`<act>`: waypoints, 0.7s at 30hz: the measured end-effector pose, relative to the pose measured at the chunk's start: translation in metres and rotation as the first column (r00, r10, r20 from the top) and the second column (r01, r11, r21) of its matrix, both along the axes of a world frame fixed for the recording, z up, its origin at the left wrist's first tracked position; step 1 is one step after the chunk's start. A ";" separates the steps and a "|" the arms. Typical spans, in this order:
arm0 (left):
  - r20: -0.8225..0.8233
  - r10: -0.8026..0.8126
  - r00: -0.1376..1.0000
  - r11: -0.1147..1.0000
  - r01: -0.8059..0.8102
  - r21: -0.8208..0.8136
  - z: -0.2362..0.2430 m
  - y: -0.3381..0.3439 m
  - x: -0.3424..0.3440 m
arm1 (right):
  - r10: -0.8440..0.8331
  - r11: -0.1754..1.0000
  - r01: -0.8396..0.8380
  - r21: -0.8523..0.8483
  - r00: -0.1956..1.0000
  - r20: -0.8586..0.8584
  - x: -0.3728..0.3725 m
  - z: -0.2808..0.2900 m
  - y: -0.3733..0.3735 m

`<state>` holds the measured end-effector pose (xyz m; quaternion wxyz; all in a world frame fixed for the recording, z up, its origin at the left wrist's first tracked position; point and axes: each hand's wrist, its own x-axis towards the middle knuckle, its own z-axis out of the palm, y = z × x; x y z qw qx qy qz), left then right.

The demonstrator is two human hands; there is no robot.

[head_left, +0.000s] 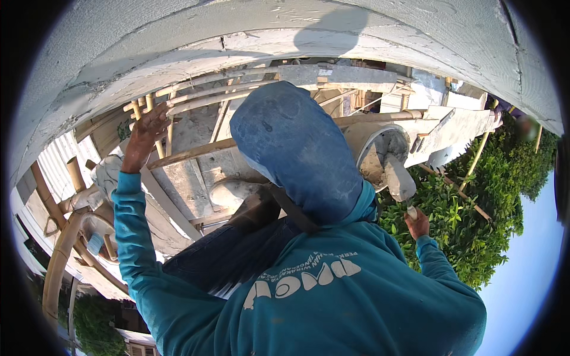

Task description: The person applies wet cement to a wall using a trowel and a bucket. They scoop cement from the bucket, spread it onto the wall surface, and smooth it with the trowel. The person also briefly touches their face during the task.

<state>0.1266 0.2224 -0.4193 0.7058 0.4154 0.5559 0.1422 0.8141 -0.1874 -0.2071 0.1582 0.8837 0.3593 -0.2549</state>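
Outdoor building site, high up on bamboo scaffolding (pixel 196 151) lashed against a rough white plastered wall (pixel 356 29). Cement-caked bucket (pixel 383 155) and concrete ledges (pixel 338 74) (all mortar-spattered). Trees (pixel 469 213) and neighbouring roofs (pixel 56 163) lie far below, with open sky at right.

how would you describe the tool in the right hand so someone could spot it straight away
Start at the big blue cloth head covering in the middle, then go right to the round grey mortar-caked bucket in front of the green bushes. Just below its rim the right hand grips a plaster-coated trowel; it is the only flat pale blade there, angled up into the bucket, unlike the bamboo poles around.
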 end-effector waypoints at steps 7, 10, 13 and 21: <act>-0.090 -0.029 0.996 0.997 0.035 0.070 0.029 0.003 -0.008 | 0.230 0.958 -0.192 0.213 0.958 -0.171 -0.041 -0.055 0.143; -0.087 0.018 0.996 0.957 0.008 0.289 0.040 -0.028 -0.038 | 0.495 0.851 -0.437 0.292 0.852 -0.169 -0.102 -0.077 0.247; -0.304 -0.040 0.952 0.933 0.145 0.329 0.090 -0.054 -0.048 | 0.598 0.800 -0.495 0.341 0.710 -0.372 -0.170 -0.115 0.326; -0.386 0.484 0.785 0.875 -0.434 0.214 0.279 -0.181 -0.021 | 0.791 0.522 -0.557 0.645 0.034 -0.611 -0.445 -0.225 0.454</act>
